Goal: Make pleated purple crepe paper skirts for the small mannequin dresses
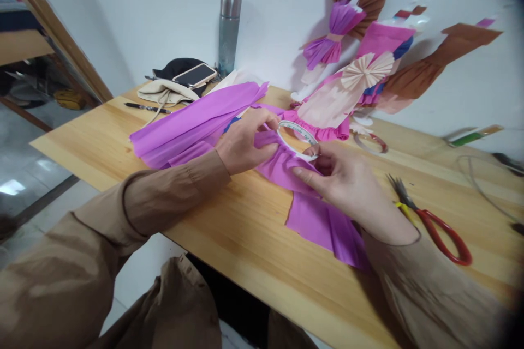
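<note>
A narrow white roll of tape (297, 135) with print inside its ring is tilted over gathered purple crepe paper (282, 161). My left hand (248, 142) has its thumb and fingers closed on the gathered paper at the roll's left edge. On the other side, my right hand (339, 177) grips the roll's right edge with its fingers, its thumb lying against the purple paper. A long pleated stretch of that paper spreads to the left, and a loose end hangs toward the table's front edge.
Red-handled scissors (434, 223) lie at the right on the wooden table (229, 229). Behind are paper figures (327, 101), another tape roll (370, 142) and a green-handled tool (475, 135). A phone (195, 74), pen (147, 108) and thermos (229, 32) are at the back left.
</note>
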